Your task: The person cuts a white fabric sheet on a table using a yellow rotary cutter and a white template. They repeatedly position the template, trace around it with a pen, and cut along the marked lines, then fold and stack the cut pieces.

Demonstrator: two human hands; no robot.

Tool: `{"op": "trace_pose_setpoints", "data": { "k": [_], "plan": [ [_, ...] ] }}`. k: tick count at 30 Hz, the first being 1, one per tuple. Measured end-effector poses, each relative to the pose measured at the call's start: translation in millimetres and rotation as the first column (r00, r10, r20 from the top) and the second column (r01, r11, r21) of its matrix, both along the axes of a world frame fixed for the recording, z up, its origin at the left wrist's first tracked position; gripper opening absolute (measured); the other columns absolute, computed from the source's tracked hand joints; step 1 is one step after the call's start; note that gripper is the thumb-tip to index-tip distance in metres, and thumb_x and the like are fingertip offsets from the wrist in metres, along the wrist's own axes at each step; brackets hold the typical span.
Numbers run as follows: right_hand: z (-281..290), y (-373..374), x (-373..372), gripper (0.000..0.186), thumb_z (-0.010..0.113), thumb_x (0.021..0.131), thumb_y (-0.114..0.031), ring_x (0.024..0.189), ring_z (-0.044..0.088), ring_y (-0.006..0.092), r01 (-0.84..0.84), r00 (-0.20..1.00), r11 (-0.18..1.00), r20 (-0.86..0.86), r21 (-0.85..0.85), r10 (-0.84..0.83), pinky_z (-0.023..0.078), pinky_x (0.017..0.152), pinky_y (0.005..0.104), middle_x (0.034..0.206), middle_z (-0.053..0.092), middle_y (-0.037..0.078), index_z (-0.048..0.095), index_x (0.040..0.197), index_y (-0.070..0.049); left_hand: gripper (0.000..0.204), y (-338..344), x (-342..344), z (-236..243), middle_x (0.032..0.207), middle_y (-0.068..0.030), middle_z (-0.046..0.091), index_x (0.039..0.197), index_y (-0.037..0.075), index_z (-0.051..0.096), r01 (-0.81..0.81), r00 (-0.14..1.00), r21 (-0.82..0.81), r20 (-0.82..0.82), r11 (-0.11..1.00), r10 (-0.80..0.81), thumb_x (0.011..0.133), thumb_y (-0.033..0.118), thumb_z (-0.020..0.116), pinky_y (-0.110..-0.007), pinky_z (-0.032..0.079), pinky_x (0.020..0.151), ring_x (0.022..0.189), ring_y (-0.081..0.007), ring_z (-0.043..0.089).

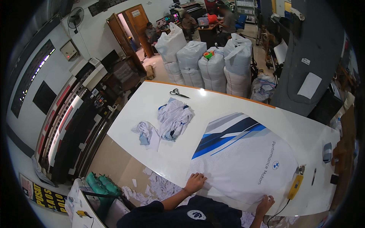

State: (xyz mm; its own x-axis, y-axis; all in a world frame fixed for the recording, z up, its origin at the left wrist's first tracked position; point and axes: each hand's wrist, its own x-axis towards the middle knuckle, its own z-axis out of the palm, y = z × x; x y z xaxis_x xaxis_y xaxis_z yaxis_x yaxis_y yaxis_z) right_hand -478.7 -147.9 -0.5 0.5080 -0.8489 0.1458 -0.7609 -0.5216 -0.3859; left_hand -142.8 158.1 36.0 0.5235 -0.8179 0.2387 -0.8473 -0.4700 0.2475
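Observation:
A white fabric panel (243, 159) with blue, navy and grey stripes and printed lettering lies spread on the white table in front of me. My left hand (195, 183) rests on its near left edge, fingers out over the cloth. At the near right edge, my right hand (265, 204) has its bent fingers closed on the panel's border. A yellow corded electric cutter (295, 186) with a metal head stands just right of the panel, beyond my right hand.
Dark scissors (179, 94) and two crumpled fabric heaps (175, 117) (146, 133) lie on the table (129, 110). Stuffed white sacks (211, 68) stand behind it. Fabric scraps (159, 186) cover the floor at left. A grey pillar (304, 60) rises at right; people sit and stand far back.

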Motion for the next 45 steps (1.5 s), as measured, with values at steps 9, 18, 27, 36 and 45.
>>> {"op": "trace_pose_setpoints", "data": {
  "k": [9, 18, 27, 36, 45],
  "plan": [
    [2.0, -3.1, 5.7, 0.016, 0.063, 0.085, -0.002, 0.103, 0.053, 0.0378, -0.200, 0.972, 0.979, 0.134, 0.042, 0.193, 0.046, 0.086, 0.0472, 0.109, 0.058, 0.017, 0.067, 0.101, -0.001, 0.021, 26.3, 27.6, -29.0, 0.106, -0.0040, 0.066, 0.103, 0.014, 0.068, 0.005, 0.999, 0.002, 0.036, 1.000, -0.005, 0.083, 0.010, 0.061, -0.041, 0.047, 0.089, 0.102, -0.0226, 0.062],
    [-1.6, -7.9, -8.6, 0.009, 0.060, 0.083, -0.002, 0.092, 0.061, 0.0388, -0.229, 0.959, 0.971, 0.185, 0.063, 0.214, 0.050, 0.079, 0.0470, 0.095, 0.061, 0.018, 0.065, 0.091, -0.001, 0.032, 44.6, 50.9, -26.6, 0.104, -0.0025, 0.067, 0.100, 0.015, 0.071, -0.112, 0.994, -0.046, -0.013, 0.993, 0.111, 0.070, 0.008, 0.070, -0.043, 0.047, 0.088, 0.102, -0.0242, 0.062],
    [9.1, -16.4, -19.6, 0.026, 0.079, 0.073, -0.010, 0.083, 0.066, 0.0262, -0.234, 0.969, 0.938, 0.140, 0.256, 0.204, 0.055, 0.073, 0.0378, 0.114, 0.062, 0.008, 0.073, 0.099, -0.014, 0.032, 49.6, 65.4, -26.7, 0.096, -0.0052, 0.070, 0.095, 0.013, 0.071, -0.026, 1.000, -0.119, -0.019, 0.993, 0.024, 0.069, -0.003, 0.061, -0.044, 0.047, 0.089, 0.097, -0.0273, 0.064],
    [23.5, -7.1, -12.1, 0.010, 0.067, 0.083, -0.002, 0.085, 0.068, 0.0296, -0.230, 0.969, 0.961, 0.124, 0.152, 0.212, 0.054, 0.073, 0.0395, 0.102, 0.066, 0.005, 0.066, 0.091, -0.008, 0.024, 54.3, 82.3, 18.1, 0.090, -0.0060, 0.071, 0.094, 0.010, 0.072, 0.032, 0.997, -0.057, -0.061, 0.998, -0.035, 0.079, -0.003, 0.060, -0.042, 0.045, 0.090, 0.098, -0.0262, 0.065],
    [76.7, -0.9, -23.1, 0.007, 0.058, 0.089, 0.002, 0.065, 0.065, 0.0273, -0.187, 0.982, 0.779, 0.129, 0.598, 0.137, 0.051, 0.066, 0.0370, 0.074, 0.066, 0.015, 0.061, 0.095, -0.002, 0.015, 109.0, 96.3, 68.5, 0.088, -0.0148, 0.074, 0.096, 0.006, 0.078, 0.069, 0.866, 0.307, -0.491, 0.949, 0.095, 0.083, 0.003, 0.070, -0.039, 0.056, 0.076, 0.081, -0.0316, 0.072]
  ]
}}
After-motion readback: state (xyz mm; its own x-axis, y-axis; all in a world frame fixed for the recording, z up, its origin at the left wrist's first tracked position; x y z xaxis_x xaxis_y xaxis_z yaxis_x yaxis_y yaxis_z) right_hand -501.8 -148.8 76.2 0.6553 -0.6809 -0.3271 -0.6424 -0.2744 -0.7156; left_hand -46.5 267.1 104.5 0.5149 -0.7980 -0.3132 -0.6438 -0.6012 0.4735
